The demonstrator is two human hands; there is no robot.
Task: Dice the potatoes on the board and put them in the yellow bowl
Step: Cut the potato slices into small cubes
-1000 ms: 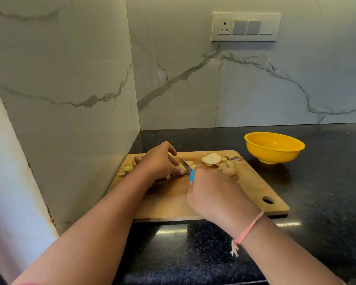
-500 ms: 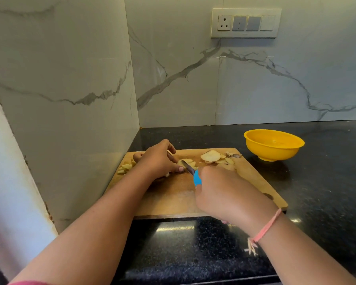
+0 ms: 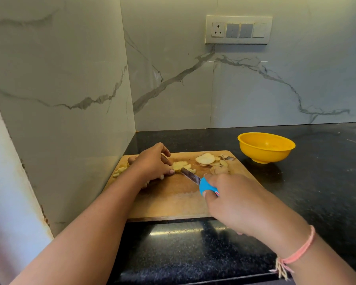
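— Beyond the right hand (image 3: 234,202), off to its right: what stands on the counter (image 3: 317,182)?

— One yellow bowl (image 3: 265,156), upright, well apart from both hands and just off the far right corner of the board (image 3: 173,200). Only its own yellow inside shows.

— Where is the potato, then?

— On the board, in three lots. A cut potato (image 3: 182,166) lies at the fingertips of the left hand (image 3: 152,164). A heap of slices (image 3: 206,159) lies just beyond the right hand, between it and the bowl. Small bits (image 3: 120,171) lie at the left hand's outer side, by the board's left edge. I cannot count the pieces in any lot.

— How do the hands sit?

— The left hand is arched, fingers curled down, tips holding the potato against the board. The right hand is wrapped round the blue handle of a knife (image 3: 190,175). Its blade runs from that hand toward the left fingertips, and the tip touches the potato.

— So the tally?

— One bowl, one board, one knife, two hands. A pink thread (image 3: 302,249) circles the right wrist.
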